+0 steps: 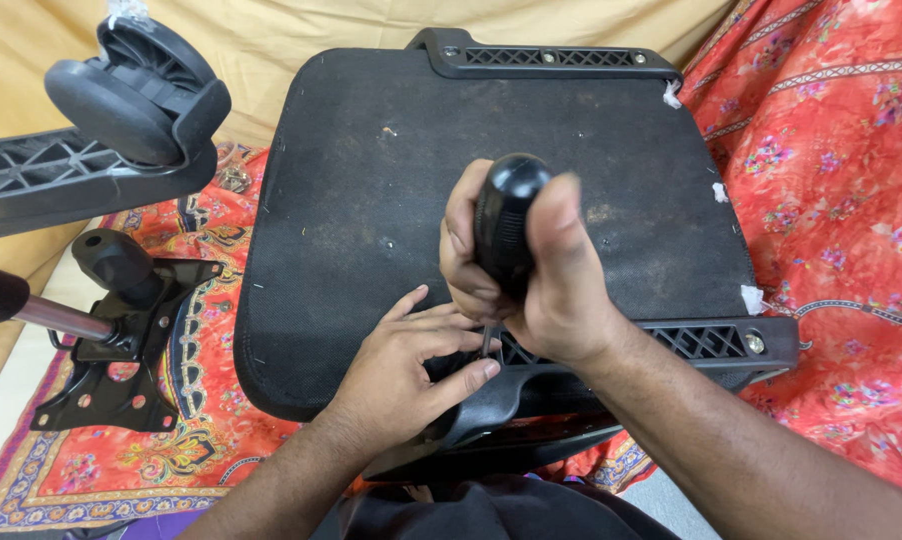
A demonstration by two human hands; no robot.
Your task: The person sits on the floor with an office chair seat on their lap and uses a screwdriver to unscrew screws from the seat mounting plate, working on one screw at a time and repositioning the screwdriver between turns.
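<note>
Dark clothing at bottom edge, nearest lens. Right hand closed around black screwdriver, shaft near vertical, tip down at armrest bracket on upturned seat base. Left hand just left of tip, fingers loosely open, steadying bracket, holding nothing. Tip and screw mostly hidden behind fingers. Caster arm well apart, upper left.

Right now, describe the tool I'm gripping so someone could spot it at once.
Find the big black upturned chair seat on the red patterned cloth. At its near edge, the right hand grips a screwdriver upright, beside the left hand. Its rounded, glossy black handle sets it apart from the matte seat.
</note>
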